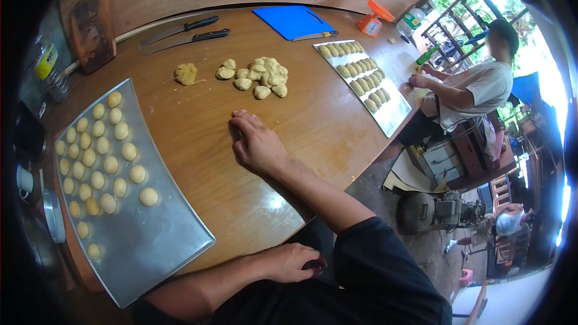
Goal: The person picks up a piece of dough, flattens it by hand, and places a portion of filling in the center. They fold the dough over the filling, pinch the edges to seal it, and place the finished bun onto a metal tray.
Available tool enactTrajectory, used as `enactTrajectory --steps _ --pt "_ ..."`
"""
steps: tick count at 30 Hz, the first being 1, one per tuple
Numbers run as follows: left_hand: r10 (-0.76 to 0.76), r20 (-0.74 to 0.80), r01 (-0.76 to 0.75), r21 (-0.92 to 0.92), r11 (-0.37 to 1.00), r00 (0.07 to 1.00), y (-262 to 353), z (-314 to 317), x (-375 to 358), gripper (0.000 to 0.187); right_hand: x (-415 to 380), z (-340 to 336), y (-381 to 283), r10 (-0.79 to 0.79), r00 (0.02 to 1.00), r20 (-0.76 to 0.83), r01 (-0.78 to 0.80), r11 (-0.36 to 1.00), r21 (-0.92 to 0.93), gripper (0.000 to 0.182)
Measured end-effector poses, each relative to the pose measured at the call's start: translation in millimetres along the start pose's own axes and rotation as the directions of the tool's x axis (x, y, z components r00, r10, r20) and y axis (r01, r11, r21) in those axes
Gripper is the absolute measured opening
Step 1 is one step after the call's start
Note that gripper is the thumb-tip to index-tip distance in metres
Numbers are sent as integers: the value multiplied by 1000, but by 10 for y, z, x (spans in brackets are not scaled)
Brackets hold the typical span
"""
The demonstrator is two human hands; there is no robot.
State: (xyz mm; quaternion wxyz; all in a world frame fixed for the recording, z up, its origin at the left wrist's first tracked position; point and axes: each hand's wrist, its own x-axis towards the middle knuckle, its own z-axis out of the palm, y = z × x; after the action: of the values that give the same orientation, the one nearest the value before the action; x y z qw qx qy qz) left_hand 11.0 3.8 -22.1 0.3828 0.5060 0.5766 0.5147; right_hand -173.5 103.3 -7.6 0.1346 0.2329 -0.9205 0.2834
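Observation:
My right hand (259,144) is palm down on the wooden table (307,144), its fingers curled together; anything under them is hidden. Beyond it lie a pile of pale dough pieces (269,73) and a yellowish crumbly lump (186,74). My left hand (295,263) is by the table's near edge, fingers loosely curled, with nothing visible in it. On the left, a metal tray (162,229) bears many round dough balls (111,164), spread over its left and upper parts.
Two knives (195,37), a blue board (292,21) and an orange scale (372,23) lie farther back. A second tray (391,117) holds rows of shaped dough. A co-worker (472,87) is at the table's right end; another person (512,222) is farther off.

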Motion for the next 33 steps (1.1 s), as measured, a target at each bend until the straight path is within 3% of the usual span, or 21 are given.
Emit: enactTrajectory --steps 3,7,9,11,13,15,18,19,21,25,27,30,33 --pt "6 24 -5 -25 1000 1000 64 -57 -9 31 -204 77 -172 -110 993 42 106 990 89 32" --pt "-80 61 84 -66 994 995 150 -126 10 29 -209 -145 -70 -60 989 136 55 997 46 36" --pt "-24 53 27 -62 998 998 108 -80 -5 29 67 -75 71 -2 1000 -16 2 999 -42 37" --pt "-9 -18 8 -85 996 1000 -6 -3 4 29 135 44 40 -22 1000 -4 22 999 -46 37" --pt "22 -8 -23 -32 999 1000 -5 -5 -11 28 -32 121 -137 -162 985 63 158 985 75 37" --pt "-26 -8 26 -43 999 1000 109 -51 -46 28 -243 -4 -166 -192 978 79 185 979 79 37" --pt "-59 5 59 -62 996 998 161 -138 -51 28 -177 -98 -75 53 994 95 -57 997 43 36" --pt "-57 27 59 -76 995 998 167 -106 -58 29 -47 -43 -16 64 993 96 -69 996 48 36" --pt "-42 9 42 -48 998 999 82 -16 -51 28 183 111 44 -76 995 -58 69 991 -114 35" --pt "15 -2 -15 -4 1000 1000 13 -9 -13 27 -40 136 -123 -184 982 37 183 982 49 35" --pt "-21 5 21 -18 1000 1000 139 -61 -60 27 -192 10 -149 -199 979 38 199 980 24 36" --pt "-44 35 46 -47 998 998 138 -86 -26 27 -75 -138 -74 -16 997 82 17 1000 -19 40" --pt "33 33 -32 -31 999 999 -20 19 -16 27 185 56 -27 -7 995 101 3 999 40 42"
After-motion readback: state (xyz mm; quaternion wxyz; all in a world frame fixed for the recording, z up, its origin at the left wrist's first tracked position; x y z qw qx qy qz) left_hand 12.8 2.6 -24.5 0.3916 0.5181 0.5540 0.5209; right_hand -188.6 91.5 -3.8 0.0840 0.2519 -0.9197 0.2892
